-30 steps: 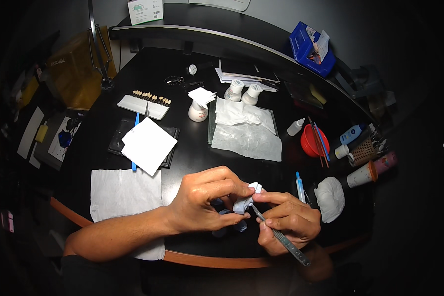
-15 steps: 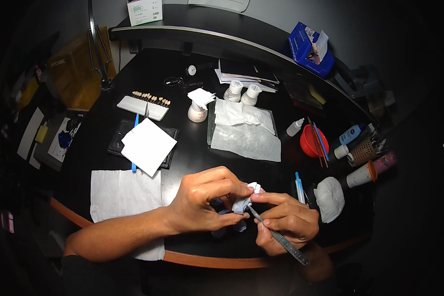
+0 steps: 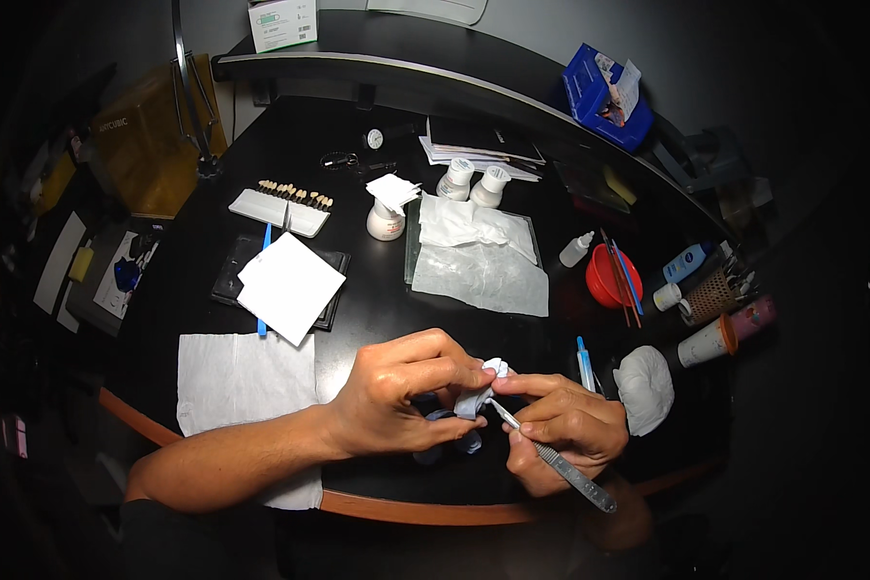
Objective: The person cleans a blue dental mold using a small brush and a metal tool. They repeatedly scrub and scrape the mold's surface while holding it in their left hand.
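Near the table's front edge my left hand point(image 3: 396, 387) pinches a small bluish-white plaster dental model point(image 3: 471, 402) between thumb and fingers. My right hand point(image 3: 572, 425) is closed round a metal scalpel point(image 3: 572, 478) with a ribbed, flat handle. Its slim tip meets the lower right side of the model, though the exact contact is too small to see. The right index finger and thumb side rest close against the model too. Below the hands lie a few bluish rounded pieces point(image 3: 469, 443), partly hidden by my fingers.
Left of my hands are a paper napkin point(image 3: 246, 382) and a white paper pad point(image 3: 295, 288). Beyond stand a tooth shade guide point(image 3: 280, 210), a jar point(image 3: 387, 223) and a tissue-covered glass slab point(image 3: 481, 280). On the right are a red bowl point(image 3: 601, 280) and a white cloth bundle point(image 3: 645, 389).
The scalpel's handle end has swung slightly to the right and up, and the right hand has shifted a little with it. My left hand and the model stay almost still.
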### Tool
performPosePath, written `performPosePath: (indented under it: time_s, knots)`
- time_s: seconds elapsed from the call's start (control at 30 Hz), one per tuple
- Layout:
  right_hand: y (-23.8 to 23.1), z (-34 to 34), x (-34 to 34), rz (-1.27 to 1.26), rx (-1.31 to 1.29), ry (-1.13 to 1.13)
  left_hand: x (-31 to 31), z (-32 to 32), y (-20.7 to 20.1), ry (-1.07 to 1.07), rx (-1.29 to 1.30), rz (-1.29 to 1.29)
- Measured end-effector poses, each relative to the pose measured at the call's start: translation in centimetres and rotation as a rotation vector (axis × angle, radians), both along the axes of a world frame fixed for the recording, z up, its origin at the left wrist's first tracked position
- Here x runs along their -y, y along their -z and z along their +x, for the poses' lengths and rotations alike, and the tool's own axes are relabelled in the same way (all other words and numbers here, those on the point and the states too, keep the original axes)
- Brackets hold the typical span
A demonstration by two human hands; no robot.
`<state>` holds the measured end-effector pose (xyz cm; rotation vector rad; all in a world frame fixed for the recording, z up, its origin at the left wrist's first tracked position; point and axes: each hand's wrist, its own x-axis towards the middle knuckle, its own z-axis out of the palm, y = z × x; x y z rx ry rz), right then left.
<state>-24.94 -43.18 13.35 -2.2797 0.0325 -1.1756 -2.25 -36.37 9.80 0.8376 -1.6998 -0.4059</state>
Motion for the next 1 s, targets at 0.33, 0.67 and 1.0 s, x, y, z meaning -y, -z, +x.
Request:
performPosePath:
  time_s: [0.33,0.67,1.0]
  knots:
    - [0.31,0.46,0.22,-0.004,0.023,0.023,0.34,0.05,0.15,0.019,-0.02,0.018]
    - [0.16,0.51,-0.2,-0.004,0.009,0.041,0.18,0.0,-0.03,0.019,-0.017,0.004]
    - [0.09,0.43,-0.11,-0.018,-0.01,0.039,0.24,0.03,-0.04,0.007,-0.012,0.006]
